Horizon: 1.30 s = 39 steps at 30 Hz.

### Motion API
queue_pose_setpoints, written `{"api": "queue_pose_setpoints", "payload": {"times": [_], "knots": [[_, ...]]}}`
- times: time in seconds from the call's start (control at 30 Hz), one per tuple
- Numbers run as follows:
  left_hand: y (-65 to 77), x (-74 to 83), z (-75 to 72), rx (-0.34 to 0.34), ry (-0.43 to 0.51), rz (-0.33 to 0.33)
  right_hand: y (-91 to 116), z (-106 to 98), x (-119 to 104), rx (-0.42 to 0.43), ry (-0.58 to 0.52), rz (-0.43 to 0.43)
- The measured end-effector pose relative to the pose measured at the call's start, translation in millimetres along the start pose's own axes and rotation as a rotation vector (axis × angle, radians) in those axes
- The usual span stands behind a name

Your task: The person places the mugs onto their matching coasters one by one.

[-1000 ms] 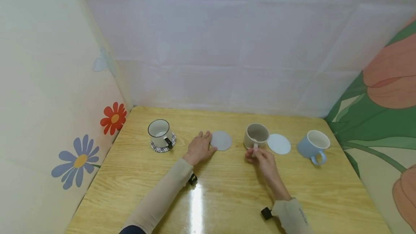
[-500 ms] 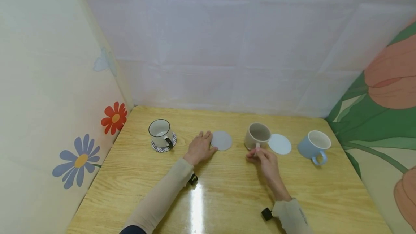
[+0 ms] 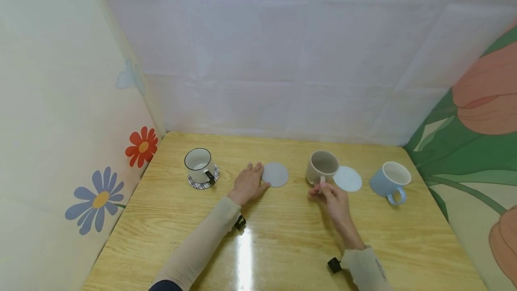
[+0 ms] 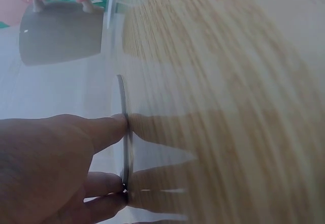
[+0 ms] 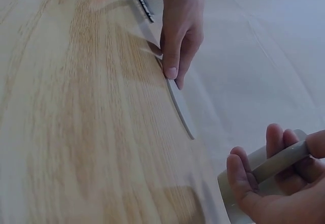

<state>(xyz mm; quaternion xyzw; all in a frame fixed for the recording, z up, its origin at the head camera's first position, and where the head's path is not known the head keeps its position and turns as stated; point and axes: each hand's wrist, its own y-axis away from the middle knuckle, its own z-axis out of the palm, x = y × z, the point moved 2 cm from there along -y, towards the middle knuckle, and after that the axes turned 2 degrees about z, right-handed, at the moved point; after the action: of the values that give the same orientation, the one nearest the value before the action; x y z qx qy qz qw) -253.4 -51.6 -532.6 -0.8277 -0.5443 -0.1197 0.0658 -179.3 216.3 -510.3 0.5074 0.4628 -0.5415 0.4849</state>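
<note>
Standing on a round checked coaster [image 3: 197, 186], a white, black-rimmed mug [image 3: 198, 172] is leftmost. Your left hand [image 3: 247, 186], fingers spread, touches a round grey coaster [image 3: 276, 174]; your right hand [image 3: 336, 202] pinches a beige cylindrical mug [image 3: 316, 174] by its handle, beside a round white coaster [image 3: 349, 179].

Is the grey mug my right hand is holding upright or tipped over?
Upright: the head view shows the grey mug with its mouth facing up, its base toward the tabletop.

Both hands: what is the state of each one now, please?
Left hand: open, touching the gray coaster.
Right hand: closed, holding the beige mug by its handle.
</note>
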Motion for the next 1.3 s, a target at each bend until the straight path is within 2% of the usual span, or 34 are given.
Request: {"api": "queue_pose_setpoints", "payload": {"times": [0.47,0.73,1.3], "knots": [[2.3,0.6,-1.4,0.000,0.015,-0.018,0.5,-0.8,-5.4,-0.017,0.046,-0.046],[0.5,1.9,-2.6,0.010,0.013,-0.009,0.0,-5.9,-12.1,-0.028,0.026,-0.099],[1.1,1.4,-1.9,0.022,0.009,-0.009,2.2,-4.6,-23.7,-0.056,0.022,-0.127]]}}
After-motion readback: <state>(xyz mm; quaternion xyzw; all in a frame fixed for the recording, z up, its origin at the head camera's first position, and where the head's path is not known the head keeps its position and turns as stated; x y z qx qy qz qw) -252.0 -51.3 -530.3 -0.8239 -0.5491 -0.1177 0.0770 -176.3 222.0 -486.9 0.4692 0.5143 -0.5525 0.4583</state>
